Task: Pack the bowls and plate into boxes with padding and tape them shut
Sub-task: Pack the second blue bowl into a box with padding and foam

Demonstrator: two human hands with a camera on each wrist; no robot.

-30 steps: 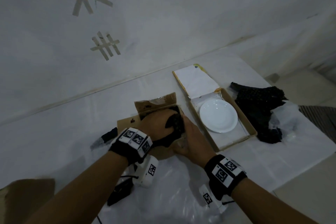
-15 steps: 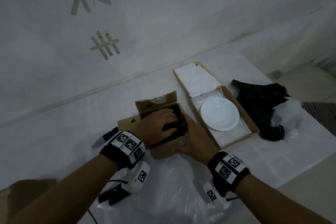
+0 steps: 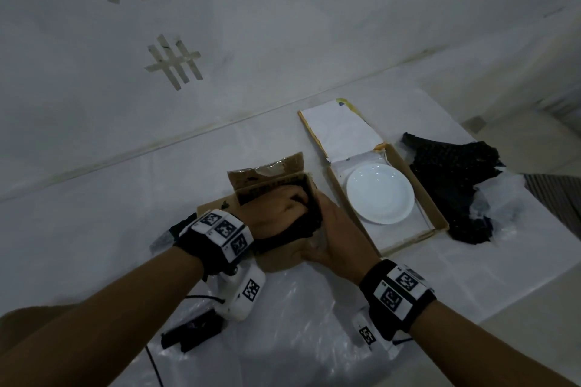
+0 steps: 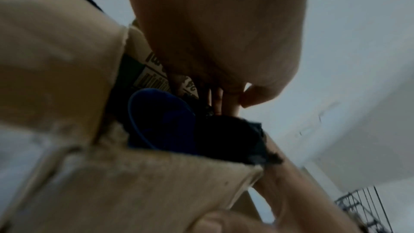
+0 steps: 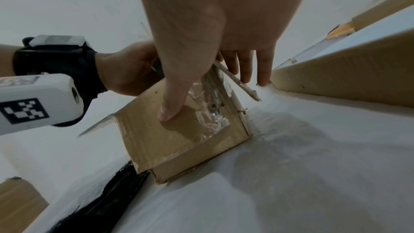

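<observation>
Cardboard box (image 5: 179, 139): blue bowl (image 4: 161, 121), black padding (image 4: 226, 139) under straight left fingers (image 4: 216, 102); right fingers (image 5: 246, 66) flat outside. Flat box (image 3: 421, 198): white plate (image 3: 380, 195).

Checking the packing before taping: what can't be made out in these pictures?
Bowl: left wrist view shows only a blurred blue rim; in the head view the left hand and padding cover it.
Left fingers: sunk in the padding; gripping or pressing, cannot tell.
Print inside the box: left wrist view, blurred, partly behind the hand.
Dark thing by the left forearm, head view: too dim to name.
</observation>
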